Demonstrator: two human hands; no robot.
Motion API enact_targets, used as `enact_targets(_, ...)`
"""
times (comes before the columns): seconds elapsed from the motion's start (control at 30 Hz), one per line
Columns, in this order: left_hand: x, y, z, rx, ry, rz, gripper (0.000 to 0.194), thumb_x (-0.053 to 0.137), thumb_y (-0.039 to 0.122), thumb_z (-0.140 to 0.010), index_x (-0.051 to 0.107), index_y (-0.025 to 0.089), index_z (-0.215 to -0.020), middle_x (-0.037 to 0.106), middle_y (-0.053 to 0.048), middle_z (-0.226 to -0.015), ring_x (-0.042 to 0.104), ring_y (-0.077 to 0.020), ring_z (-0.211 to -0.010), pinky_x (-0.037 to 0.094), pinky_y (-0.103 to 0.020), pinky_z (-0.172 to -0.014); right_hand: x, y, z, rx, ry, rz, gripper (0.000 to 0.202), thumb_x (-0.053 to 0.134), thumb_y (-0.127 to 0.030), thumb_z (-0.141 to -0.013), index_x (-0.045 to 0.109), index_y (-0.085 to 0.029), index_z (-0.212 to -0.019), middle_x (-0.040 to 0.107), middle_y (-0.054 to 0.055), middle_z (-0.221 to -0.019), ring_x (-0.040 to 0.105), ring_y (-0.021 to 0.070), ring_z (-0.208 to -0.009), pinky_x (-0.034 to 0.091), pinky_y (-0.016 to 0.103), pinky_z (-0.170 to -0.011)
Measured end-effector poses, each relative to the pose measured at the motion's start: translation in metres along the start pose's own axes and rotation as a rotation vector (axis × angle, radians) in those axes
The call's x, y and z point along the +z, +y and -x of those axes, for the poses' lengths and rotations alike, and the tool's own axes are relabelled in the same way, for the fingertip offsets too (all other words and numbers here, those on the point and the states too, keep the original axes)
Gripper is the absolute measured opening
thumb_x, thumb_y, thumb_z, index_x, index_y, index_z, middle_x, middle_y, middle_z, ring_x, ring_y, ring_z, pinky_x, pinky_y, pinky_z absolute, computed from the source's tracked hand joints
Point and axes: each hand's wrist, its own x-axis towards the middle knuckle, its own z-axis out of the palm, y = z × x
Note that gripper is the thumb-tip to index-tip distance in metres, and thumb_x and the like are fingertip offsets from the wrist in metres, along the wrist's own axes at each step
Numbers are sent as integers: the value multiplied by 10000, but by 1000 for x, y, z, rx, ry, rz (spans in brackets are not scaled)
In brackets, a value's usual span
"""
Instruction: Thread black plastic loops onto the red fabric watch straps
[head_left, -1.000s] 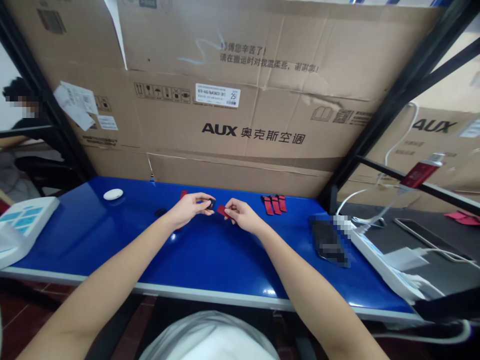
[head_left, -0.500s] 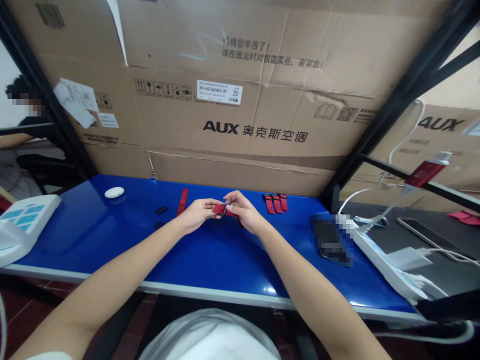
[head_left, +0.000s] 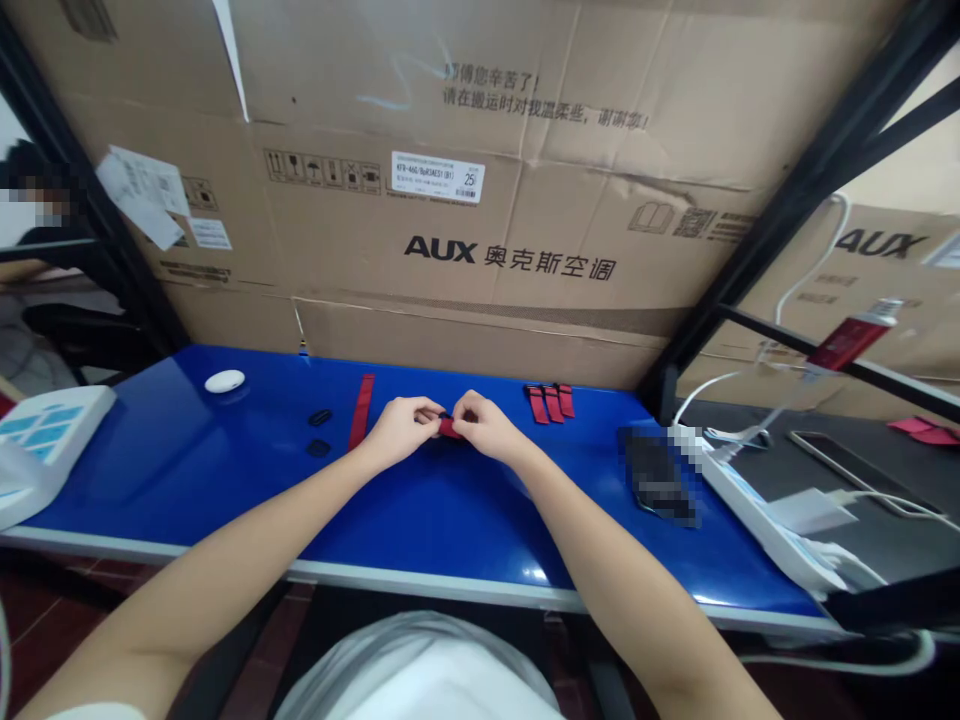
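Near the middle of the blue table (head_left: 247, 480), both hands meet at a short red strap (head_left: 448, 428) with a small dark part at its top. My left hand (head_left: 405, 430) pinches its left end, and my right hand (head_left: 484, 425) is closed on its right side. Fingers cover much of the strap. A longer red strap (head_left: 361, 410) lies flat just left of my left hand. Further left are two black buckle pieces (head_left: 320, 417). Several red straps with black buckles (head_left: 551, 404) lie side by side to the right of my right hand.
A large cardboard panel (head_left: 420, 300) stands behind the table. At left are a white oval object (head_left: 225, 382) and a white device (head_left: 56, 450). A blurred black object (head_left: 664, 475) and a power strip (head_left: 765, 520) lie right. A person (head_left: 52, 210) is far left.
The strap between my hands has been folded or turned, and less of it shows. My right fingers have curled in closer to my left. The view has shifted slightly.
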Motion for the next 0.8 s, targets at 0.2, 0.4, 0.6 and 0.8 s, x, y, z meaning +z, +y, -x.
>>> enact_targets(0.2, 3, 1, 2, 15, 11, -24, 218, 655, 156, -721, 723, 136, -927, 738, -63, -801, 708, -189, -688, 577, -304, -696, 9, 2, 1, 29, 86, 91, 127, 591, -211, -706, 496, -185, -625, 469, -22, -731, 446, 112, -633, 361, 266, -617)
enact_targets(0.4, 0, 0, 0, -36, -122, 372, 297, 715, 340, -769, 702, 116, -964, 741, -99, -908, 714, -222, -817, 586, -379, -781, 5, 0, 1, 86, -10, -306, 221, 676, -341, -731, 525, -192, -794, 584, -6, -713, 555, 136, -607, 449, 286, -607)
enact_targets(0.6, -16, 2, -2, -53, -230, 446, 349, 814, 324, -688, 718, 135, -965, 741, -88, -904, 689, -186, -805, 561, -341, -783, -15, 13, 0, 23, 92, -2, 156, 544, -153, -792, 593, -197, -933, 584, 57, -932, 579, 191, -868, 476, 363, -827)
enact_targets(0.8, -30, 1, -5, -49, -248, 367, 329, 803, 334, -689, 731, 143, -946, 744, -82, -828, 672, -169, -726, 535, -315, -745, -22, 32, 0, 208, -27, 494, 190, 668, -162, -746, 662, -210, -930, 536, 98, -1051, 490, 250, -1026, 408, 393, -924)
